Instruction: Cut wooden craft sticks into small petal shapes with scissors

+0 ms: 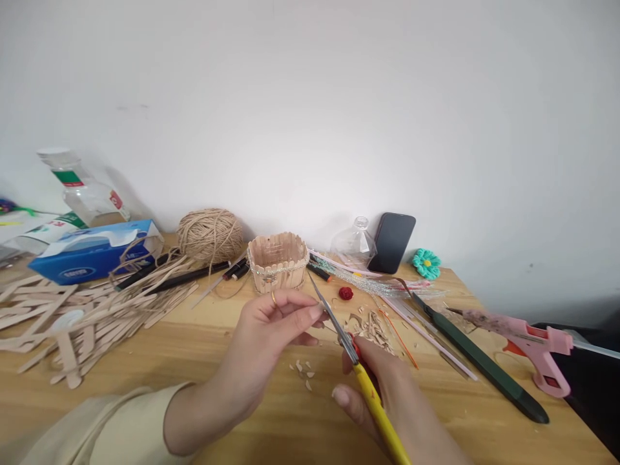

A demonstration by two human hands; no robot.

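White wall behind, wooden table [203, 329] in front. Right hand [387, 387] gripping yellow scissors [358, 368], blades closing by the left hand [271, 329], fingers pinched on something too small to see. Small stick basket [278, 260] already built. Cut bits [303, 371] on the table, many sticks [97, 316] left uncut.

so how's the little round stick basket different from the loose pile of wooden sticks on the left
The small round basket of wooden sticks has its sticks upright, joined side by side into a wall; the loose pile of flat wooden sticks lies scattered at crossing angles. The basket is compact, with trim around it; the pile sprawls wide and bare. Both are pale wood and rest on the wooden table.
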